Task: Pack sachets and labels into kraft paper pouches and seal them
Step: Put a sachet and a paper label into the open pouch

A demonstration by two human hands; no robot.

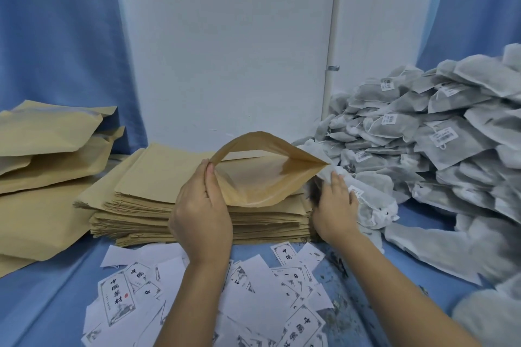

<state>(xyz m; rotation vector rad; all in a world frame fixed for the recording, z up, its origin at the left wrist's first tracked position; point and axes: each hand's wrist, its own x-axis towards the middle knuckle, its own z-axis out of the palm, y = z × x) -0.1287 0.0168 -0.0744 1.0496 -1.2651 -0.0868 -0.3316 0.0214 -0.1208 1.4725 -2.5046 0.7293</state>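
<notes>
A kraft paper pouch (265,177) is held up over the stack of flat pouches (169,194), its mouth gaping toward me. My left hand (201,205) pinches the pouch's left rim between thumb and fingers. My right hand (335,205) grips a white mesh sachet (372,203) just right of the pouch's right corner, at the foot of a big heap of grey sachets (439,144). Printed paper labels (118,298) lie scattered on the blue cloth in front of me, partly under my forearms.
Filled kraft pouches (48,155) are piled at the left. A white board (231,45) stands behind the stack, with blue curtain on both sides. Dark crumbs speckle the blue tabletop (346,313) near my right forearm.
</notes>
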